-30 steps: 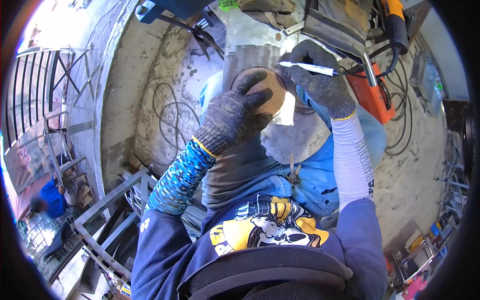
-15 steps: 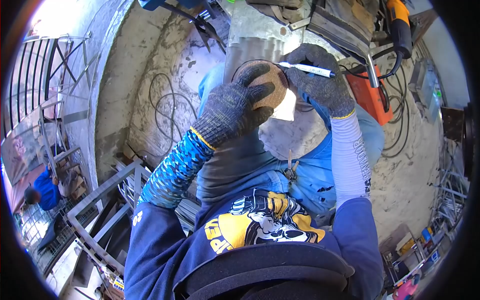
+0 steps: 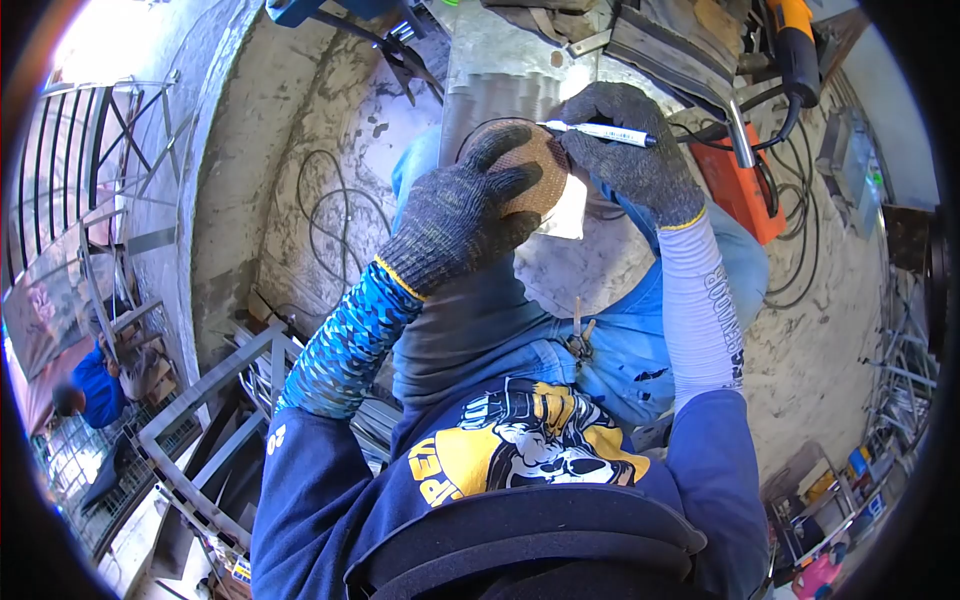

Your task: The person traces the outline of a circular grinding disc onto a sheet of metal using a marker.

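My left hand (image 3: 455, 215), in a dark knit glove, lies over a round brown cutting disc (image 3: 545, 160) with its fingers spread across the face, gripping it. A bright flat piece with a straight corner (image 3: 568, 215) shows under the disc's lower right edge; I cannot tell its material. In the matching glove on my right hand (image 3: 630, 165) is a white marker (image 3: 605, 132), lying across the fingers with its left end at the disc's upper right rim. Whether that tip touches the disc or the piece beneath I cannot make out.
A metal surface (image 3: 495, 105) lies beyond my hands. An orange-and-black power tool (image 3: 795, 55) and a red-orange machine (image 3: 740, 190) stand at the right with cables. Metal frames (image 3: 200, 440) lie at lower left. A person in blue (image 3: 100, 390) is far left.
Both hands, the disc and the marker have shifted slightly left in view. The grip on each stays the same.
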`<control>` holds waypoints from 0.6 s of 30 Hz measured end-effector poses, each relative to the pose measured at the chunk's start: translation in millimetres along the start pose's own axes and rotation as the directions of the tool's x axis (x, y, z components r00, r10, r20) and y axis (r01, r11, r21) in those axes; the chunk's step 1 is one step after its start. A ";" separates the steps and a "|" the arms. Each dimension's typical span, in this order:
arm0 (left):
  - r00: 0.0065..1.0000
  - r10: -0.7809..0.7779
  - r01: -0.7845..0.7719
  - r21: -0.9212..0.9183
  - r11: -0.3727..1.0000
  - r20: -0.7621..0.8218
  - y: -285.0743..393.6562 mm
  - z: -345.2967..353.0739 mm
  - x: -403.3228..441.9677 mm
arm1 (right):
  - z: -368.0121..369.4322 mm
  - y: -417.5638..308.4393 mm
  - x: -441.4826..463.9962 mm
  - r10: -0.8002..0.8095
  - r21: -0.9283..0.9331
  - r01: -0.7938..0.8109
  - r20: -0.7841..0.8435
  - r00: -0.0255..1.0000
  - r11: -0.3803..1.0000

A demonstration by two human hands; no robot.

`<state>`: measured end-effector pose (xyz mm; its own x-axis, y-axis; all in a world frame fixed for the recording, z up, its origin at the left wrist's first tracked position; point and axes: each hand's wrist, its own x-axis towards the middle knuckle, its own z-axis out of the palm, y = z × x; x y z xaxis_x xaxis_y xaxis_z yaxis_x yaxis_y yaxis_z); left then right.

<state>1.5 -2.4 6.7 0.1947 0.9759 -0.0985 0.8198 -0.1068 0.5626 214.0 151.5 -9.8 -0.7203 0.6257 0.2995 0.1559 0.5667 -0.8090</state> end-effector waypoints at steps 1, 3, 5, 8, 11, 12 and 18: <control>1.000 0.007 -0.007 -0.004 1.000 -0.008 -0.1 0.1 -0.1 | -0.2 0.1 0.0 -0.007 -0.029 0.007 0.004 1.000 1.000; 1.000 0.012 -0.012 -0.013 1.000 -0.012 -0.7 0.7 -0.1 | 0.1 2.5 -1.9 0.016 0.020 -0.016 0.006 1.000 1.000; 1.000 0.016 -0.016 -0.020 1.000 -0.017 -0.5 0.7 0.0 | -1.6 4.3 -3.7 0.038 0.068 -0.039 0.008 0.999 0.997; 1.000 -0.010 0.010 -0.039 0.999 -0.011 1.6 -0.8 -0.1 | -6.6 4.5 -7.2 -0.034 -0.019 0.034 -0.002 0.999 0.999; 1.000 -0.016 0.016 -0.057 0.998 -0.007 1.3 -2.1 0.0 | -11.7 0.4 -13.5 -0.026 -0.027 0.026 -0.006 1.000 0.999; 1.000 -0.009 0.009 -0.060 0.998 -0.011 1.1 -2.4 0.3 | -13.8 -0.2 -16.1 0.000 -0.046 0.001 0.028 1.000 0.999; 1.000 0.007 -0.008 -0.057 0.998 -0.018 -1.2 -0.4 -0.5 | -8.3 1.2 -19.1 -0.037 -0.003 0.037 -0.050 0.998 0.999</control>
<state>0.2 -2.6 6.4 0.1911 0.9783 -0.0799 0.7863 -0.1039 0.6091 233.6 144.7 -12.4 -0.6911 0.6299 0.3543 0.1313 0.5915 -0.7956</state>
